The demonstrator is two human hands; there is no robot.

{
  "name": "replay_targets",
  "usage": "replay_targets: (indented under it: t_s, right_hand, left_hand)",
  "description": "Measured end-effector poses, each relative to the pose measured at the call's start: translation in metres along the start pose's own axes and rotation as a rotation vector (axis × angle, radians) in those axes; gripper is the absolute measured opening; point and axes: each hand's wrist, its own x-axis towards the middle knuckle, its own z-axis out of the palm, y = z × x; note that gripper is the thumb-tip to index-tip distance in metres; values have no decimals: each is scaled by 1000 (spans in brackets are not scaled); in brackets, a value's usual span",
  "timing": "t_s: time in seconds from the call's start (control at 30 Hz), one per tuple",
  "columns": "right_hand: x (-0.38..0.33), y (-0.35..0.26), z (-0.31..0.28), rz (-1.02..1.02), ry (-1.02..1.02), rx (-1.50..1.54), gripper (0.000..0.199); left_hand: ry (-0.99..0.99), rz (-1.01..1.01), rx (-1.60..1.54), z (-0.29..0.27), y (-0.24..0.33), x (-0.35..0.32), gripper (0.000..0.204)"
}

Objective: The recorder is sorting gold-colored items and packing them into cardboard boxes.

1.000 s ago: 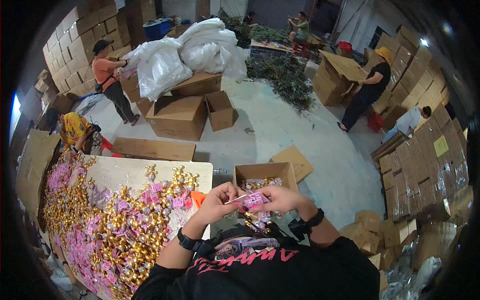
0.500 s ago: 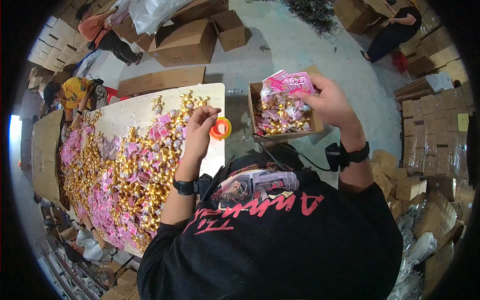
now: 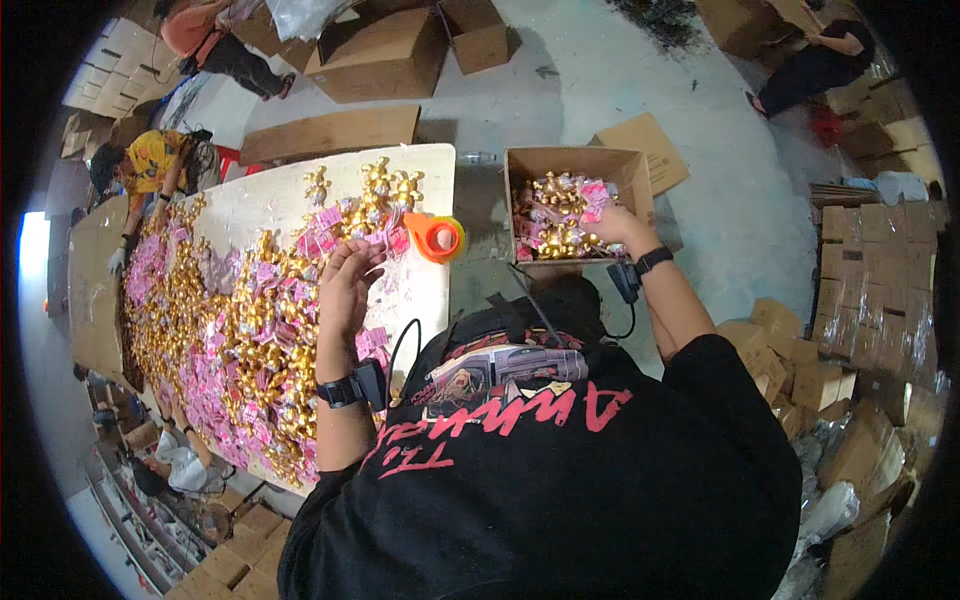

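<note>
My right hand [image 3: 618,228] reaches over the near right side of a cardboard box [image 3: 577,159]. Its fingers close on a pink card [image 3: 595,198] belonging to bagged gold toys; the fingertips are partly hidden. More bagged gold toys [image 3: 555,240] with pink cards fill the box. Above the table's right part, my left hand [image 3: 347,285] is beside the heap of gold bear-shaped toys [image 3: 285,340] and pink cards. Its fingers are bent with the tips close together, and anything between them is too small to make out. An orange tape dispenser [image 3: 436,238] lies just right of it.
The pale table [image 3: 420,300] stretches left, with a long cardboard panel [image 3: 98,300] along its far left end. Co-workers' hands [image 3: 118,260] reach in there. Large open boxes [image 3: 380,60] stand ahead. Stacked cartons [image 3: 875,270] and clear plastic wrap [image 3: 830,510] line the right.
My right hand has lowered the bagged toys with pink cards into the box. My left hand has moved left and down toward the heap, away from the tape dispenser.
</note>
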Motion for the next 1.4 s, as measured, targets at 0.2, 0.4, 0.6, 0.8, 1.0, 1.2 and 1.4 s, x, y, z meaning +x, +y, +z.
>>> replay_targets:
  t_s: [0.2,0.4,0.6,0.8,1.0,1.2,1.4]
  right_hand:
    - [56,29,83,255,-192,-48,145]
    - [79,37,112,452,229,351,139]
    - [93,105,96,53,69,208,60]
    - [53,71,95,-122,154,54,60]
    - [7,80,109,-135,265,106,73]
    - [-63,14,97,-524,195,20,67]
    - [-33,44,119,-320,-12,-139,51]
  left_hand:
    - [59,-98,145,1,-12,-10,12]
    - [-127,-165,567,51,-26,-20,15]
    - [5,396,905,102,142,-69,63]
    - [198,646,586,302,135,-69,56]
    - [263,1206,481,326,205,-67,47]
    - [342,1697,182,325,263,-80,40]
    - [203,1743,-52,335,241,-113,34]
